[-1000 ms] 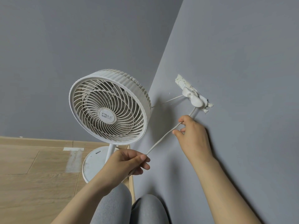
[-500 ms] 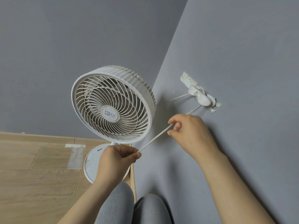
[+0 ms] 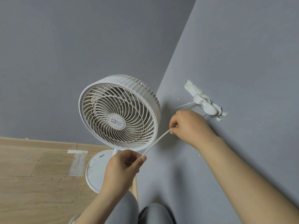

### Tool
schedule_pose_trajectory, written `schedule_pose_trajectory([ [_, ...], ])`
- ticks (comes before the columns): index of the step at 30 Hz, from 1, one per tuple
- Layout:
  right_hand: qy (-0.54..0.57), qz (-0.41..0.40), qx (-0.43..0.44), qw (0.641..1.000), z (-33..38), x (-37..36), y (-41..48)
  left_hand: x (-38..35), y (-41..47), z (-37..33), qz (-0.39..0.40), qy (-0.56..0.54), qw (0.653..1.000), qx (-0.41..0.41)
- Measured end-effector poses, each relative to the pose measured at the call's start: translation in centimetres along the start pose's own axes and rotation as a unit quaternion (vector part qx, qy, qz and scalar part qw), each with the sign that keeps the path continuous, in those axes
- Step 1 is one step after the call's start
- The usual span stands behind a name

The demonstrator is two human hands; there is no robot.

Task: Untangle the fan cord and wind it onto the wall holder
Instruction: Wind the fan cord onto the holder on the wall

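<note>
Now the left hand (image 3: 123,167) and right hand (image 3: 189,125) both pinch the white fan cord (image 3: 156,141), held tight between them near the wall holder (image 3: 205,104). A hard tug could tip the fan (image 3: 119,113) or rip the holder loose

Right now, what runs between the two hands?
A straight stretch of fan cord, pinched by left hand and right hand, in the head view.

Two matte grey-blue walls met in a corner: the far wall (image 3: 80,54) and the right-hand wall (image 3: 242,46) (this one flecked with a few tiny white specks). The light was even and soft. A pale wooden skirting board (image 3: 40,142) edged a light wood-plank floor (image 3: 32,191), which bore a whitish strip of tape (image 3: 77,151).
</note>
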State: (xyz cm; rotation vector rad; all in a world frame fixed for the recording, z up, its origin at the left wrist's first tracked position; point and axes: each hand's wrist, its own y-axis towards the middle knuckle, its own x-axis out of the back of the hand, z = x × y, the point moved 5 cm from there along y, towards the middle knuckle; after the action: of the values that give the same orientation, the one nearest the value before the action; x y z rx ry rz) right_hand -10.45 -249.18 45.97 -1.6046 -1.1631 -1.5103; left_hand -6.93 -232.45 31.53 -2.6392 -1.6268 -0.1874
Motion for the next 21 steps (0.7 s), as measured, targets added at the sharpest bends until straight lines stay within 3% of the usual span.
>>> schedule_pose_trajectory([
  [21, -0.179, -0.002, 0.031, 0.983, -1.9, 1.9, 6.7, -0.8, 0.8, -0.2, 0.041, -0.062, 0.997, 0.008],
])
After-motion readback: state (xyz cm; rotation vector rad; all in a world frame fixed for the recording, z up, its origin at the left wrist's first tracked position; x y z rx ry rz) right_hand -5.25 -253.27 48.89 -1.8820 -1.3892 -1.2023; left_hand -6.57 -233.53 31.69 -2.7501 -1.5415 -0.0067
